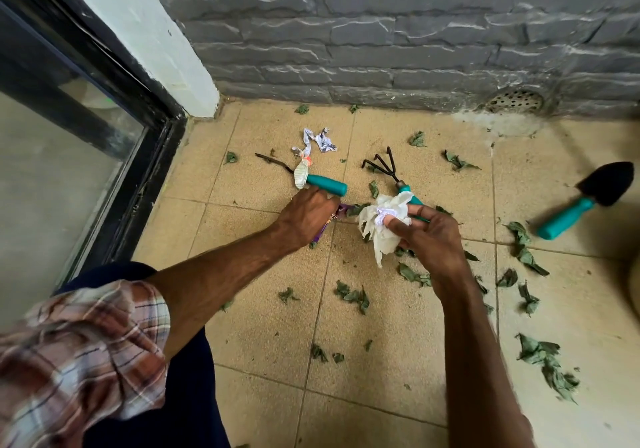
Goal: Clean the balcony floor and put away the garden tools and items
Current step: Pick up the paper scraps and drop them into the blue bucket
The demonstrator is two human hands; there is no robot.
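Clutching crumpled white paper (375,227) in the right hand (429,239), just over the handle of the hand rake (381,165); curling the left hand (306,217) round a purple wrapper (318,237), left of that rake.

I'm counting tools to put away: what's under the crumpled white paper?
The hand rake, its teal handle partly showing. The white paper, pinched by the right hand, hides the rest of the handle.

Three teal-handled tools (327,184) (404,190) (564,217), two hands (308,217) (429,236), one drain (516,100), many leaves (545,357).
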